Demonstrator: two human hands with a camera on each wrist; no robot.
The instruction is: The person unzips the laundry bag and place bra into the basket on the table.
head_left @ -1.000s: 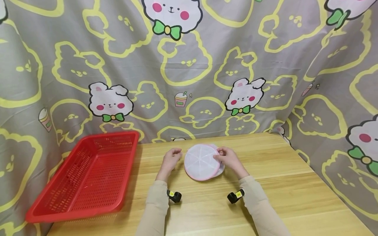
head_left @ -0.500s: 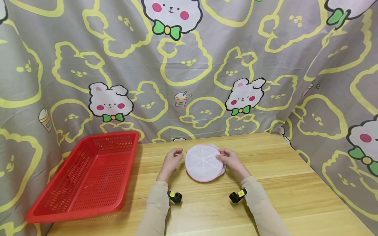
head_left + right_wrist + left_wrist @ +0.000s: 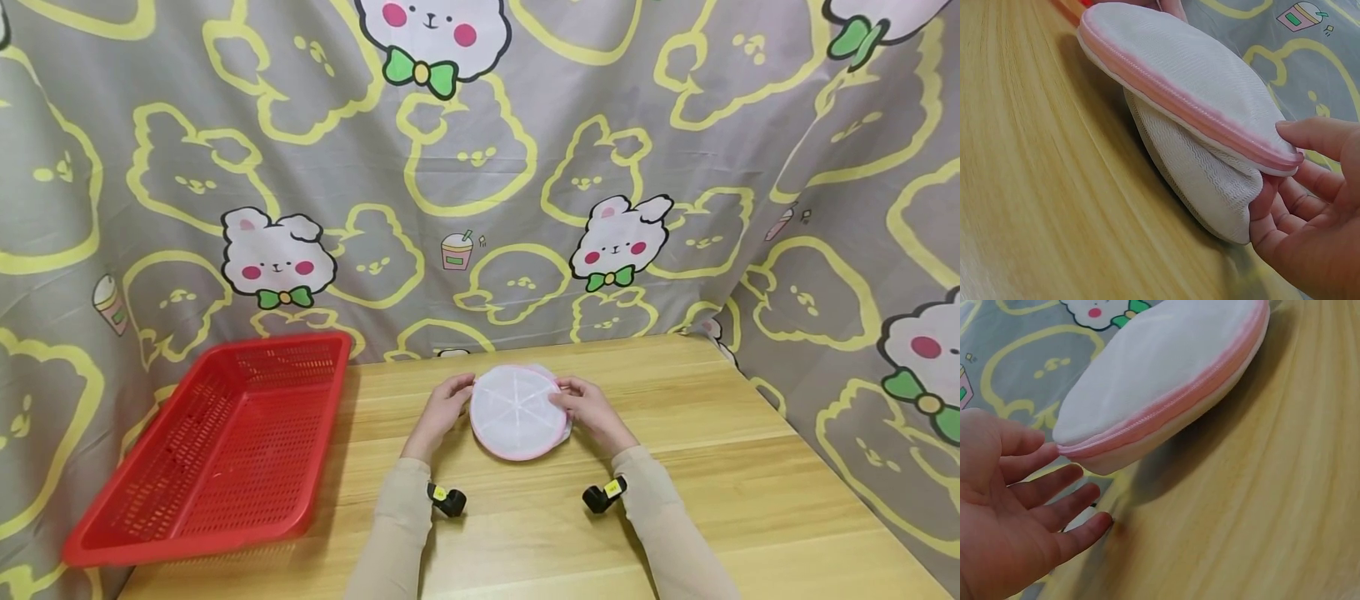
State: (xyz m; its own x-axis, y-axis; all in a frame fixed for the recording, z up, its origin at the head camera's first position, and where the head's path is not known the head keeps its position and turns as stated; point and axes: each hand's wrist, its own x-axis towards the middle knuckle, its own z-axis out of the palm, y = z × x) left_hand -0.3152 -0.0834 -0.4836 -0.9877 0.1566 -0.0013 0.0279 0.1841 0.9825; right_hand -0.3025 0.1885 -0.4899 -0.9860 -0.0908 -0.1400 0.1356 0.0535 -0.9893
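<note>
A round white mesh laundry bag (image 3: 517,414) with a pink zip around its edge is tilted above the table in the head view. My right hand (image 3: 592,407) pinches its right edge, the thumb on the top face and the fingers curled below. In the right wrist view, the bag's lower mesh part (image 3: 1194,169) hangs slack under the zipped rim, against those fingers. On the other side, my left hand (image 3: 444,408) is at the left edge. Its fingers (image 3: 1063,509) are spread and fairly straight, with the fingertips right at the pink zip in the left wrist view.
A red perforated plastic basket (image 3: 300,500) stands at the left of the wooden table (image 3: 750,500). Behind and beside the table hangs a grey cartoon-print curtain (image 3: 525,192). Each wrist wears a small black camera (image 3: 450,502).
The left hand has moved right and slightly up to the bag's left edge. The bag shifted a little to the right with the right hand, which kept its pinch.
</note>
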